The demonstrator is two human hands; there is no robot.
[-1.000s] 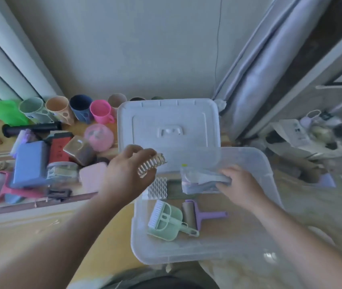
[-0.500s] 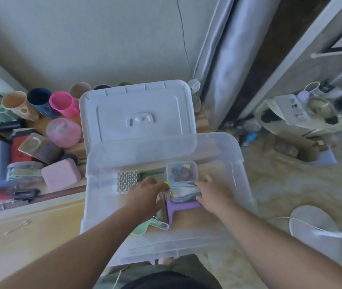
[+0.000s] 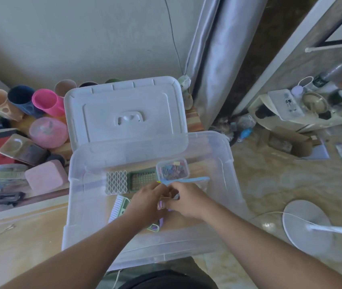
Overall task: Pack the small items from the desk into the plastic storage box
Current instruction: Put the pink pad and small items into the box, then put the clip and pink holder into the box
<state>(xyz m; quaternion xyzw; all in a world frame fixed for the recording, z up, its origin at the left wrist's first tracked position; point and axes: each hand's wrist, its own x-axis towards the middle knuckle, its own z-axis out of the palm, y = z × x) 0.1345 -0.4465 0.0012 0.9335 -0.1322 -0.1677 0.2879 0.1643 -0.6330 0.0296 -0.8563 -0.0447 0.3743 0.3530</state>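
The clear plastic storage box (image 3: 226,155) sits on my lap, its white lid (image 3: 124,109) lying behind it on the desk. Both hands are down inside the box, close together. My left hand (image 3: 147,202) and my right hand (image 3: 188,200) pinch a beige hair claw clip (image 3: 165,200) between them. Inside lie a white honeycomb piece (image 3: 116,181), a green grid tray (image 3: 142,179), a small clear case of binder clips (image 3: 172,170), a blue flat packet (image 3: 188,180), a green dustpan with brush (image 3: 122,206) and a purple roller, mostly hidden.
On the desk to the left stand several cups (image 3: 47,102), a pink round container (image 3: 48,132), a pink box (image 3: 43,177), a clear tape case (image 3: 5,174) and a brown tray (image 3: 23,149). A fan base (image 3: 309,226) stands on the floor at right.
My left hand carried the hair clip from above the desk edge down into the box. My right hand set down the packet and joined it. The view swung right.
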